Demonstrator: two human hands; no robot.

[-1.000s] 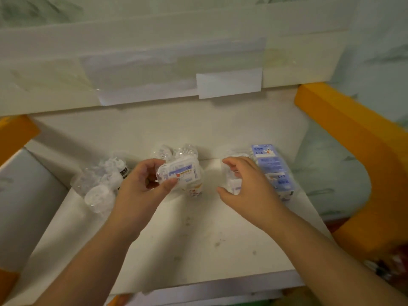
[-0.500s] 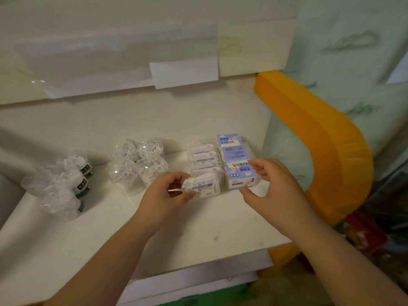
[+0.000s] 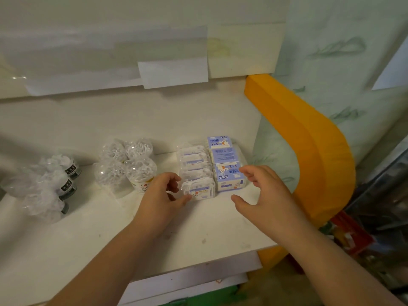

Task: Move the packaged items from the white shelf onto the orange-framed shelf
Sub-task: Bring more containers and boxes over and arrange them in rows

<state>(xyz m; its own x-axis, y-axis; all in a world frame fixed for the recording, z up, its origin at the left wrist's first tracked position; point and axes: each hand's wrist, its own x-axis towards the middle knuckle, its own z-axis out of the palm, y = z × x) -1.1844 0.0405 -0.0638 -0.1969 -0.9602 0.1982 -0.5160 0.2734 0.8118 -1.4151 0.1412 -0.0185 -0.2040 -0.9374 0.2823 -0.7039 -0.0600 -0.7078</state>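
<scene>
A small clear pack of floss picks [image 3: 199,189] sits at the front of a row of like packs [image 3: 193,161] on the white board of the orange-framed shelf [image 3: 309,151]. My left hand [image 3: 161,195] pinches this pack's left end, thumb at its lower front corner and fingers curled by its top. Beside the row stands a line of blue boxes [image 3: 225,157]. My right hand [image 3: 262,193] hovers in front of the nearest blue box, fingers spread and relaxed, holding nothing.
Clear round tubs of cotton swabs [image 3: 125,164] stand left of the packs. Wrapped white items with black labels [image 3: 53,184] lie at the far left. The shelf board [image 3: 198,230] ends at a front edge; cluttered goods [image 3: 364,228] sit low right.
The left hand carried the floss pack rightward and set it down at the front of the row. The right hand drew back from the packs. The view shifted left to right.
</scene>
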